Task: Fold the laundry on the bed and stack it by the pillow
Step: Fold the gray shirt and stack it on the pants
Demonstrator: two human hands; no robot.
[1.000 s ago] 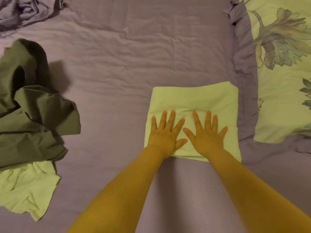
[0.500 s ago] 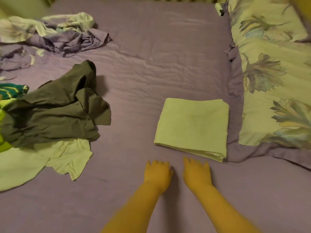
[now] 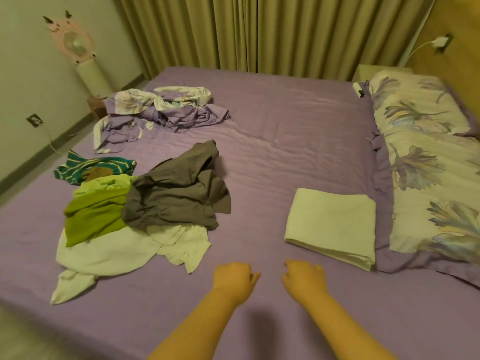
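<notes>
— Item one?
— Folded cloth [image 3: 331, 222], white, a flat rectangle on the bed [image 3: 272, 120], its right edge just beside the pillow [image 3: 428, 183]. Neither of my hands touches it.

— Your hands?
— Left hand [image 3: 233, 279] and right hand [image 3: 305, 278], both nearer me than the folded cloth and to its left, side by side, apart from each other. Fingers loosely curled, holding nothing. I cannot tell whether they rest on the sheet or hang just over it.

— Unfolded stock?
— One heap, well left of the folded cloth: grey garment [image 3: 179, 196] on top, green top [image 3: 96, 216] against its left side, white shirt [image 3: 124, 250] spread beneath both, striped piece [image 3: 91, 167] behind the green.

— Anything further from the folded cloth?
— Crumpled purple bedding [image 3: 161, 113], far side of the heap. Beyond the bed, curtains [image 3: 259, 32]; off its far left corner, a pink fan [image 3: 78, 45].
</notes>
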